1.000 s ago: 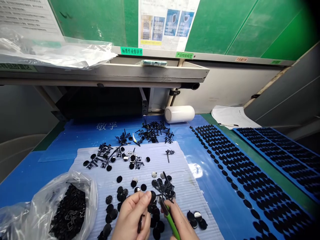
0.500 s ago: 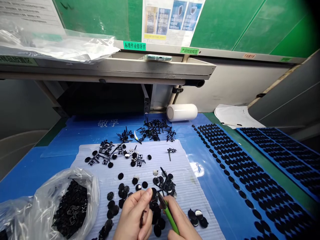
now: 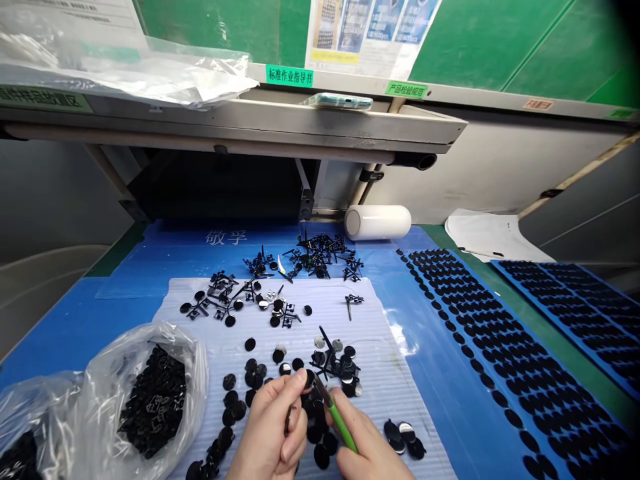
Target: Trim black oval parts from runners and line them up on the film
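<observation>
Low in the middle of the head view, my left hand (image 3: 273, 427) is closed, pinching a round black disc (image 3: 309, 379) between thumb and finger. A small dark piece (image 3: 289, 420) shows among its curled fingers; its kind is unclear. My right hand (image 3: 367, 440) grips a green-handled knife (image 3: 341, 427), its dark blade against or close beside the disc's right edge. Under and around both hands, loose black discs (image 3: 321, 456) lie on the white ribbed sheet (image 3: 380, 360). Just beyond them is a pile of discs with a black plastic sprue (image 3: 327, 357).
On the left, a clear plastic bag (image 3: 195, 380) holds many small black parts. More sprues (image 3: 320, 253) are heaped at the back beside a white cylinder (image 3: 379, 223). Rows of black discs (image 3: 480, 313) cover the right side. A shelf (image 3: 280, 130) overhangs the bench, carrying a phone (image 3: 343, 101).
The whole view has shifted slightly, so the bench things appear a little further right. Both hands keep their grips, with the blade still at the disc's edge.
</observation>
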`<state>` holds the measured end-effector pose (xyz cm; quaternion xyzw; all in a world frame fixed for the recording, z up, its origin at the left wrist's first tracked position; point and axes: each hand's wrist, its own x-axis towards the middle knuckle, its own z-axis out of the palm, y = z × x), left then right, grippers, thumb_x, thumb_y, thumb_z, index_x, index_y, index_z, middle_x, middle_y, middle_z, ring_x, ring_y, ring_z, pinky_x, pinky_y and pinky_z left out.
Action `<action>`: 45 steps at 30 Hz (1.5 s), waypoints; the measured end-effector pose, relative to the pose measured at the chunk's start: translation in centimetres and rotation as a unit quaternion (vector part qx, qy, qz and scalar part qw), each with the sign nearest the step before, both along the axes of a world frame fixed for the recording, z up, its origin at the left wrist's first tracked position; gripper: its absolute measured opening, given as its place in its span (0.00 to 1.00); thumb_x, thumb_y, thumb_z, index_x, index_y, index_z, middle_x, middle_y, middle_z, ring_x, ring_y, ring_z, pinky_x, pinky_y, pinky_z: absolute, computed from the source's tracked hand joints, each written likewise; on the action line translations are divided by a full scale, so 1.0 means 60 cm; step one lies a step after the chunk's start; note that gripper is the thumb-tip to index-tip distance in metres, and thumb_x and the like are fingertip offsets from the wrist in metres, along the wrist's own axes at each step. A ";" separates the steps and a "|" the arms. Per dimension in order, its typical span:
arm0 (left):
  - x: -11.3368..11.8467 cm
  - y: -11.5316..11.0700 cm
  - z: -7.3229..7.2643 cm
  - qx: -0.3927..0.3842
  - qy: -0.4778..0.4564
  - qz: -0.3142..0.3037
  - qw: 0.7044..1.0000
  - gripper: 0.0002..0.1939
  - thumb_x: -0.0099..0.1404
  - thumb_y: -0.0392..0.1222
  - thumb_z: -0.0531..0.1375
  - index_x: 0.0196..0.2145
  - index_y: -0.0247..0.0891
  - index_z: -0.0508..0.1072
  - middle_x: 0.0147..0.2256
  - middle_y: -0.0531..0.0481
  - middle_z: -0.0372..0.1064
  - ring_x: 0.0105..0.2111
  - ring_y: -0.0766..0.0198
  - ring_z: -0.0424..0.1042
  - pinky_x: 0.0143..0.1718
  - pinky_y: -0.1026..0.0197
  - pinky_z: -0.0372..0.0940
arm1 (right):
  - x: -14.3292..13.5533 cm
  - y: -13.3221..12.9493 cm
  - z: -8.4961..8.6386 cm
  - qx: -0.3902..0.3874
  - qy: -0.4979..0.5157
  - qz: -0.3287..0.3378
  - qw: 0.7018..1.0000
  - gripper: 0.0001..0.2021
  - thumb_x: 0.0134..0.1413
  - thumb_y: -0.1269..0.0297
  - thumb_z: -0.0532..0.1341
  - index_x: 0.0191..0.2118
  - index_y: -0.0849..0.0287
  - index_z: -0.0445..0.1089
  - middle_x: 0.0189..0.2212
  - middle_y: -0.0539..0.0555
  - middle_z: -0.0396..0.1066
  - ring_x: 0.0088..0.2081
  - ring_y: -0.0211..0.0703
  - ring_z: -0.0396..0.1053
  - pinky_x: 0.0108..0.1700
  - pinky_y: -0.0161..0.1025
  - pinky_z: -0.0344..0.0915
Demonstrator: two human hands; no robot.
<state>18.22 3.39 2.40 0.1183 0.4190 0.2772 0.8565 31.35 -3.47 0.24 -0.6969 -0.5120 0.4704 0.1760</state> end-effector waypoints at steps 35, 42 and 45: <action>0.009 0.104 -0.058 0.573 0.605 -0.204 0.514 0.12 0.63 0.45 0.44 0.32 0.40 0.65 0.31 0.48 0.65 0.27 0.60 0.67 0.24 0.63 0.54 | 0.183 0.112 -0.031 0.215 -0.131 -0.256 0.933 0.04 0.46 0.63 0.52 0.29 0.55 0.54 0.26 0.50 0.66 0.27 0.43 0.65 0.31 0.38 0.57; 0.004 0.151 -0.088 0.551 0.635 -0.160 0.518 0.16 0.61 0.39 0.47 0.48 0.39 0.59 0.39 0.44 0.64 0.39 0.53 0.64 0.29 0.58 0.58 | 0.139 0.166 -0.042 0.272 -0.016 -0.171 0.947 0.04 0.45 0.64 0.52 0.30 0.55 0.54 0.30 0.50 0.67 0.30 0.40 0.65 0.35 0.36 0.61; 0.007 0.153 -0.097 0.548 0.625 -0.142 0.537 0.14 0.60 0.38 0.47 0.45 0.39 0.60 0.38 0.44 0.64 0.39 0.53 0.64 0.31 0.57 0.59 | 0.124 0.190 -0.054 0.288 -0.002 -0.162 0.944 0.03 0.45 0.66 0.52 0.30 0.56 0.56 0.28 0.50 0.66 0.30 0.41 0.65 0.35 0.38 0.61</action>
